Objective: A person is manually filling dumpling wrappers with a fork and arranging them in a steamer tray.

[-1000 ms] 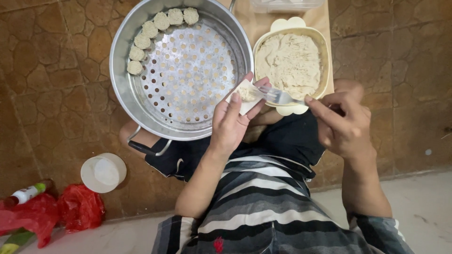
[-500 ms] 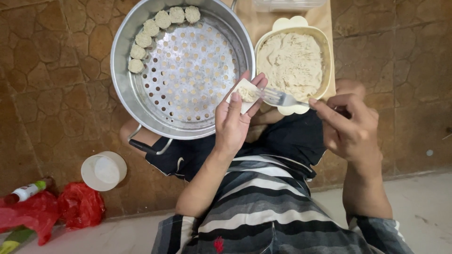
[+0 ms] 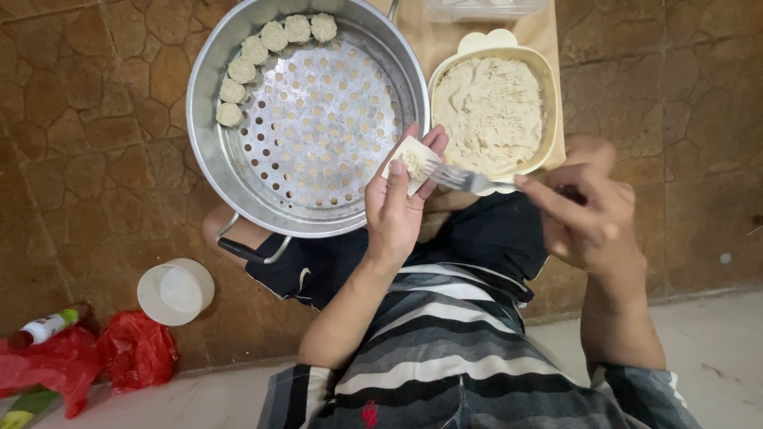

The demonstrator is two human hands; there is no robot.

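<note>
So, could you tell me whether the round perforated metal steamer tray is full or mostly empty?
Mostly empty: the round perforated metal steamer tray holds only six small dumplings along its upper-left rim.

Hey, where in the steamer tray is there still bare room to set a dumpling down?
Most of the perforated steamer tray is bare: the middle, right side and near edge. Only the upper-left rim is crowded, where six dumplings sit in an arc. The left hand holding a wrapper overlaps the lower-right rim.

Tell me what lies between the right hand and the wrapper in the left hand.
Head view: a fork spans it, from the right hand to the wrapper on the left hand.
</note>
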